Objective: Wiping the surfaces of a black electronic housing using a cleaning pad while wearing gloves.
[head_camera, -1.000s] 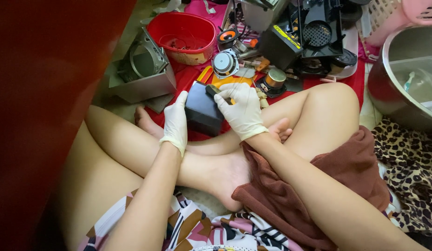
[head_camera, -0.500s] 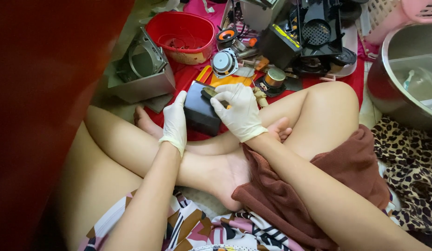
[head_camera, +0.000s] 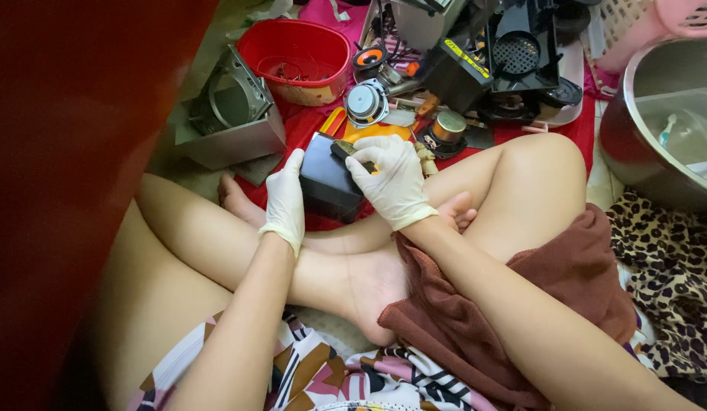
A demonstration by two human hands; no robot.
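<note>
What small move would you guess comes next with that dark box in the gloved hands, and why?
Probably a turn or push of the tool: the left hand braces the dark box from the side, while the right hand presses a small tool onto its top.

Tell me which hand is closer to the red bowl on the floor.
Left. The left hand holds the black box's left side, just below the red bowl; the right hand lies on the box's right side, farther off.

On the red cloth (head_camera: pixel 308 129) over my floor lie a red bowl (head_camera: pixel 296 57), a grey metal housing (head_camera: pixel 231 114), loose speakers (head_camera: pixel 366 101) and black casings (head_camera: pixel 513 61).
</note>
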